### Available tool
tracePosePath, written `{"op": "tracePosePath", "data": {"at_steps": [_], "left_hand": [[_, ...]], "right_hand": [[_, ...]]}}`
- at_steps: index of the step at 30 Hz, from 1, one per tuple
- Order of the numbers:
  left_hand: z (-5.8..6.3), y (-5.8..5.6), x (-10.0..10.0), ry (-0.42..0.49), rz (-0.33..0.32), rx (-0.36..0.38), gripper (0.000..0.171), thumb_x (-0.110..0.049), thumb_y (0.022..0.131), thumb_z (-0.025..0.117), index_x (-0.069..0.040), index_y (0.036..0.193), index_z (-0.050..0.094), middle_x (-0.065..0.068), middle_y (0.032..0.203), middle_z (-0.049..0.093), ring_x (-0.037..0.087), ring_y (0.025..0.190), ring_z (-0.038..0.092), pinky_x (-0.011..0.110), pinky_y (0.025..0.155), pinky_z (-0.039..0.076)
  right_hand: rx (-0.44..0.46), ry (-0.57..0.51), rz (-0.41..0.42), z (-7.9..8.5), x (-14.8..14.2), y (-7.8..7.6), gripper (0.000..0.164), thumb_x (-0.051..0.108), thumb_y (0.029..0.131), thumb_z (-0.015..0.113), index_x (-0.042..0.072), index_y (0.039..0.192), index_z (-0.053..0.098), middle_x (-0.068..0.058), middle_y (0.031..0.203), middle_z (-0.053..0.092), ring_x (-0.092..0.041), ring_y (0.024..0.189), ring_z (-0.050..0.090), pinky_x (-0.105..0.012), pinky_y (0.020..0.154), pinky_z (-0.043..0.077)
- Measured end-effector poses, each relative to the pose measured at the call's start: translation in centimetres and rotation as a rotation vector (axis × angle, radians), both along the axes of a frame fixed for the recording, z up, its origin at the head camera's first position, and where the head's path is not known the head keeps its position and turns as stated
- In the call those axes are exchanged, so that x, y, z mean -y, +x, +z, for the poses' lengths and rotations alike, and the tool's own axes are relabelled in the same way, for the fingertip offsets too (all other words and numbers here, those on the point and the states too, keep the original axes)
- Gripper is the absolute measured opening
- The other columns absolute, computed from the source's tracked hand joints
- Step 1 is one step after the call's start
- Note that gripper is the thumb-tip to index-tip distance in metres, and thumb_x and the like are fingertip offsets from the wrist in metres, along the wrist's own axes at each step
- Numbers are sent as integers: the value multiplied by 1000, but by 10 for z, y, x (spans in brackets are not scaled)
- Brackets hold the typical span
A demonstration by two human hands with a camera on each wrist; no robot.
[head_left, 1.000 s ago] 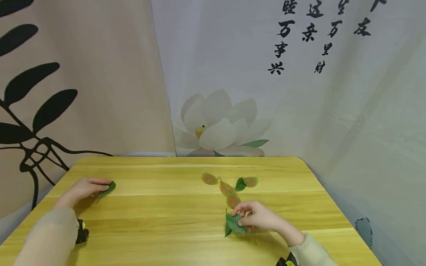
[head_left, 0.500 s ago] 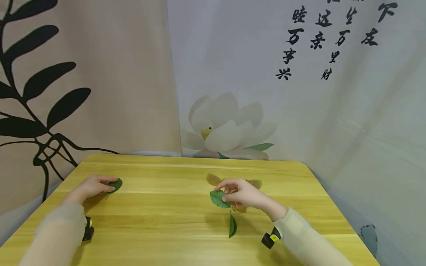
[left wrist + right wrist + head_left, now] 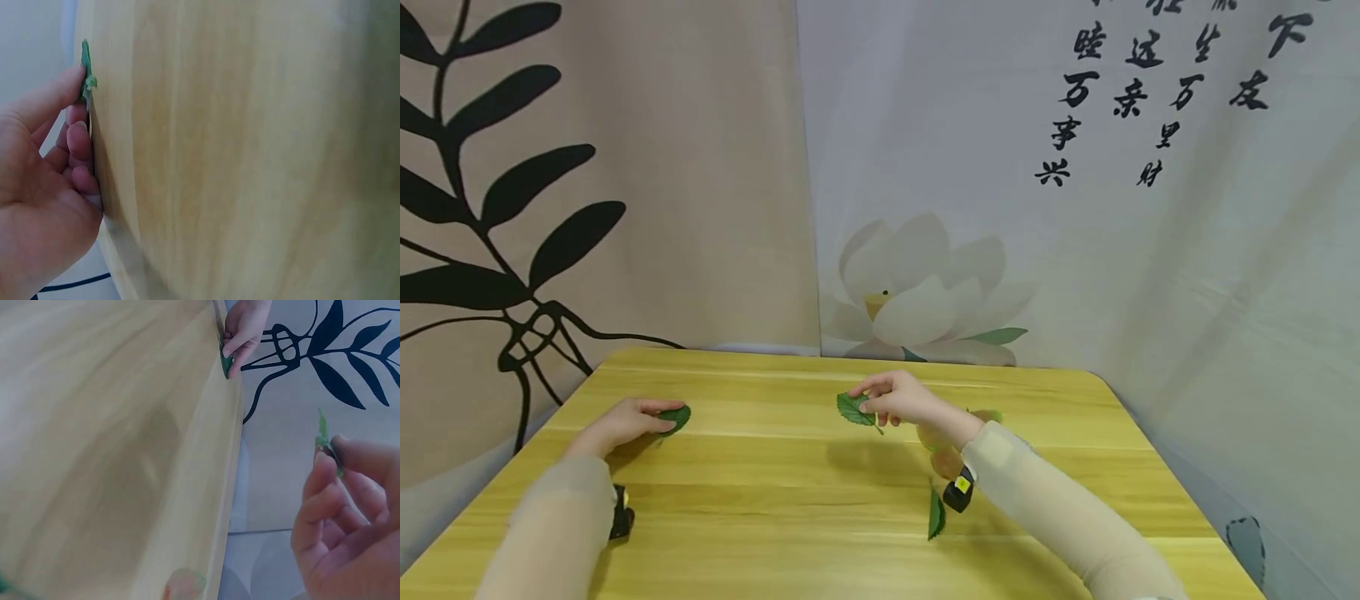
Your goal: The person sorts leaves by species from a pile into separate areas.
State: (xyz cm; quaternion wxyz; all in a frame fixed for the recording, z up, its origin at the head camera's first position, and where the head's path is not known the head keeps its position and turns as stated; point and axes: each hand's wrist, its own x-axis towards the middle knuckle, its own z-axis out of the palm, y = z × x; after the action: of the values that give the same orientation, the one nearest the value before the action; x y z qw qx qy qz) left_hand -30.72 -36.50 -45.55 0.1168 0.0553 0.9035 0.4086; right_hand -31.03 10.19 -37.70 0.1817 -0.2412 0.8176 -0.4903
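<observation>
Near the table's far left corner, my left hand [image 3: 625, 425] pinches a green leaf [image 3: 677, 418] between thumb and fingers, low over the wood. The left wrist view shows the same leaf [image 3: 85, 72] edge-on, the other fingers curled by the tabletop. My right hand [image 3: 904, 398] holds a second green leaf [image 3: 854, 408] with toothed edges, raised above the table with a shadow below. In the right wrist view that leaf [image 3: 322, 431] sits between thumb and fingertips. Another green leaf [image 3: 937, 515] lies on the table near the right wrist.
Reddish-yellow leaves [image 3: 946, 463] lie on the yellow wooden table [image 3: 760, 517], partly hidden by my right forearm. Black wrist cameras [image 3: 958, 492] sit under both sleeves. Behind the far edge hangs a printed cloth [image 3: 917, 167] with a lotus and characters.
My right hand has lifted a green leaf from the near pile and carried it left and away, leaving another leaf behind. The left hand keeps its leaf; the whole view has shifted slightly.
</observation>
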Motion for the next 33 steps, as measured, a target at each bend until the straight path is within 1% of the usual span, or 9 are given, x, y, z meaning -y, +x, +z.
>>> {"op": "tracePosePath", "data": {"at_steps": [4,9,11,14,19,22,26,29,33], "left_hand": [[-1,2,5,26,23,18,57,-22,94,65,6,140,46,38,143,30,57,128,27,62,100,33],[-1,3,4,43,42,23,59,-22,93,66,6,140,45,35,143,34,55,130,28,61,101,32],[0,4,2,53,54,28,59,-23,94,66,5,141,44,34,144,34,54,130,29,60,102,33],[0,4,1,73,77,30,57,-18,94,65,6,141,43,35,144,33,52,129,34,55,99,38],[0,5,-1,84,82,35,55,-12,92,63,5,141,45,35,144,34,51,128,36,51,97,41],[0,6,-4,88,68,42,56,-14,92,64,4,142,45,34,145,32,52,130,31,56,101,36],[-1,5,-4,114,53,38,57,-14,93,65,5,142,43,33,147,31,51,133,28,58,104,31],[-1,4,-2,124,41,31,57,-14,93,65,6,142,43,32,147,31,51,133,28,58,104,31],[1,7,2,118,60,40,56,-13,93,65,4,142,44,33,146,31,51,131,30,58,103,33]], "right_hand": [[9,-56,23,-2,23,-12,22,13,93,66,15,115,71,-6,80,64,-17,56,56,-26,46,38],[19,-82,24,-4,48,-19,21,11,93,65,14,113,71,-7,86,68,-28,64,61,-27,49,47],[29,-85,7,-6,58,-22,21,11,92,66,13,112,72,-6,87,68,-30,66,62,-31,52,51],[45,-91,-12,-14,75,-28,22,11,91,67,13,113,72,-6,85,67,-24,64,63,-40,59,55],[89,-116,-49,-35,102,-35,23,7,90,69,11,112,71,-6,81,66,-17,59,61,-51,68,55],[119,-135,-79,-46,118,-35,24,5,89,69,9,112,70,-7,84,67,-18,58,62,-47,65,56],[156,-169,-99,-52,140,-34,26,3,88,69,6,113,69,-8,88,68,-18,58,61,-37,58,56],[172,-192,-109,-55,155,-33,27,2,87,69,5,114,68,-8,87,68,-16,55,60,-30,54,55],[192,-223,-121,-59,172,-33,27,-1,86,69,2,113,67,-9,85,67,-15,54,58,-28,51,54]]}}
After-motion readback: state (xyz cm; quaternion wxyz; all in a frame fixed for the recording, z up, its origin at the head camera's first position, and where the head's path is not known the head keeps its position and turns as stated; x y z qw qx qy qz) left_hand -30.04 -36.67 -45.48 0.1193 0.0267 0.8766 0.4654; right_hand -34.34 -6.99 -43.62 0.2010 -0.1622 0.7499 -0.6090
